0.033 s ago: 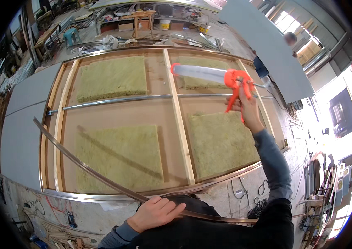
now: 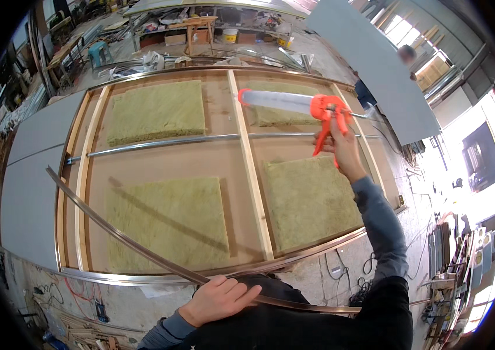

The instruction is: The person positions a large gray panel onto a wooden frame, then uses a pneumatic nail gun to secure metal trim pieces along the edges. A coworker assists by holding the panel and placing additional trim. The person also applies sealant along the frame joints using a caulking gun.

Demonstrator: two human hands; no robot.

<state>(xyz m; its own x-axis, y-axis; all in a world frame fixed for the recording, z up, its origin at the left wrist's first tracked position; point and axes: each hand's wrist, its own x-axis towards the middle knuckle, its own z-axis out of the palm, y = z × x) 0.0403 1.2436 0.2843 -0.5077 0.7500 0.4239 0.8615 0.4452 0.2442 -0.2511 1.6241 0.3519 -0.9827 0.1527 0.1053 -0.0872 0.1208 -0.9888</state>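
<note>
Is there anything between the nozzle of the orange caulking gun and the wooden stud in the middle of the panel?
Nothing visible: the orange caulking gun in the right hand points its nozzle straight at the pale wooden stud.

- The floor [image 2: 340, 256] carries a big wood-framed panel [image 2: 200, 157] with a metal edge, lying flat
- Four yellowish insulation slabs sit in its bays: far left [image 2: 155, 111], near left [image 2: 168, 221], near right [image 2: 311, 201], far right [image 2: 279, 114]
- A metal rail [image 2: 160, 143] crosses the panel's middle
- Grey boards [image 2: 28, 192] lie along its left edge
- Loose cables [image 2: 340, 274] trail off the near right corner
</note>
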